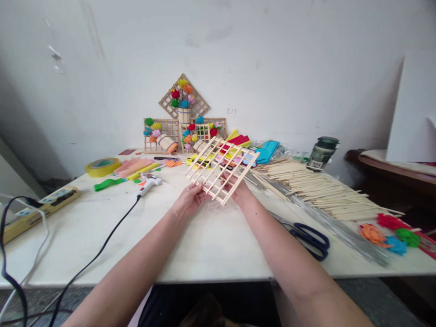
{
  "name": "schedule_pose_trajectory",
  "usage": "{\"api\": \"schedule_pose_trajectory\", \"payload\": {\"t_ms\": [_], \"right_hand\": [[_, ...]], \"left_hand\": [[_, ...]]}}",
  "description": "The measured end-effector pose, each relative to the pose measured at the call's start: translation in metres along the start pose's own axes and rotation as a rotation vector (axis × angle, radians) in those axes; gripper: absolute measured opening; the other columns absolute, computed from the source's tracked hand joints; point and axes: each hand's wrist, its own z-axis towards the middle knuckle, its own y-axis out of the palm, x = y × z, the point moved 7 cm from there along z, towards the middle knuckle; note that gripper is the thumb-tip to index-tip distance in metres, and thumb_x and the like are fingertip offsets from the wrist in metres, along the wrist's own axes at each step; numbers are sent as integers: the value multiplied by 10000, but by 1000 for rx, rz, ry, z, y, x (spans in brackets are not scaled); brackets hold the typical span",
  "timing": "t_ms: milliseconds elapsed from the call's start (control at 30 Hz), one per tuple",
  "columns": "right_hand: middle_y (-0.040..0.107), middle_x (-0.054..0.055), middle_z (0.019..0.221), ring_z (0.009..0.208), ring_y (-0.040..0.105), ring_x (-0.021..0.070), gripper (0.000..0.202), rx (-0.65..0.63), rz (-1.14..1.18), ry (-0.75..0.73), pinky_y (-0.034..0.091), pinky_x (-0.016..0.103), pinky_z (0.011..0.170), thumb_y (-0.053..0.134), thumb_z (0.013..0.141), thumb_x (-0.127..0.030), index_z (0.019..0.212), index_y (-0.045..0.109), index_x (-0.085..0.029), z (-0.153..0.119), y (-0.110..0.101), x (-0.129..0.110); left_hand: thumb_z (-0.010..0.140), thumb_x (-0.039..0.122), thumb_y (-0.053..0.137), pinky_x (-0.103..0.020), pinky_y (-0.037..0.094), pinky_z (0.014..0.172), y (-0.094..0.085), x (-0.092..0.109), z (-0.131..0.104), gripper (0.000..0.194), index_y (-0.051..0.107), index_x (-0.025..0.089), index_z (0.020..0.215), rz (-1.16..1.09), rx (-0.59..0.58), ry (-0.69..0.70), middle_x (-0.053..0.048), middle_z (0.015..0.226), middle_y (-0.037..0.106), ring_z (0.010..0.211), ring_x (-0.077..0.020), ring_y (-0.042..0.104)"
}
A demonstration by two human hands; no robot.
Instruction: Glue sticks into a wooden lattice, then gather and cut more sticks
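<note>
Stick lattice (221,170) held up in both hands over table (214,252)

Person's L hand (193,196) grips lattice's lower L edge, fingers closed on it. R hand (237,189) holds lower R side, fingers partly hidden behind bars. Lattice is tilted, mid-table, raised clear of tabletop; from head cam it overlaps colored paper at back.

L side of table: glue gun (150,182) w/ black cord, yellow tape roll (102,167) & power strip (31,212). R side: scissors (310,241) near R forearm, then thin gray rods (340,230), loose sticks (320,191) & dark green jar (322,153). Small paper bits (374,235) (orange, blue, green, red) nr R end. Flower-decked panels (184,103) stand at back, by wall (280,55).
</note>
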Motion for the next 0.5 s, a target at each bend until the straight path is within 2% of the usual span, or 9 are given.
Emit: {"api": "schedule_pose_trajectory", "payload": {"t_ms": [100, 200, 367, 433, 500], "right_hand": [[609, -10, 630, 505, 530, 89, 39, -139, 30, 55, 453, 208, 496, 586, 691, -198, 657, 568, -191, -5, 12, 6], [618, -4, 649, 550, 564, 107, 46, -199, 40, 86, 487, 241, 571, 620, 662, -174, 671, 585, -202, -7, 16, 10], [625, 6, 671, 559, 581, 136, 142, -318, -3, 43, 496, 265, 542, 702, 599, -235, 690, 596, -211, -15, 28, 6], [615, 4, 642, 533, 571, 133, 151, -317, -34, 26, 495, 267, 526, 712, 589, -257, 666, 593, -206, -17, 31, 4], [602, 3, 602, 511, 560, 128, 140, -197, -150, -22, 495, 268, 513, 700, 604, -271, 633, 585, -198, -16, 25, 2]], "left_hand": [[801, 111, 513, -267, 542, 612, 1, 0, 0, 72, 554, 116, 743, 1, -17, 8, -77, 734, 683, 589, -146, 652], [796, 115, 522, -264, 541, 613, 2, 0, -1, 68, 554, 120, 737, 8, -29, 8, -74, 732, 683, 589, -145, 652], [796, 122, 522, -263, 541, 621, 5, -2, -2, 63, 580, 109, 776, 19, -48, -4, -90, 768, 689, 624, -156, 659], [797, 121, 521, -269, 545, 631, 6, -3, -2, 67, 586, 106, 802, 21, -57, -17, -91, 778, 690, 648, -163, 663], [797, 114, 518, -272, 548, 633, 7, -4, -3, 62, 580, 107, 797, 18, -62, -27, -89, 777, 690, 655, -165, 665]]}}
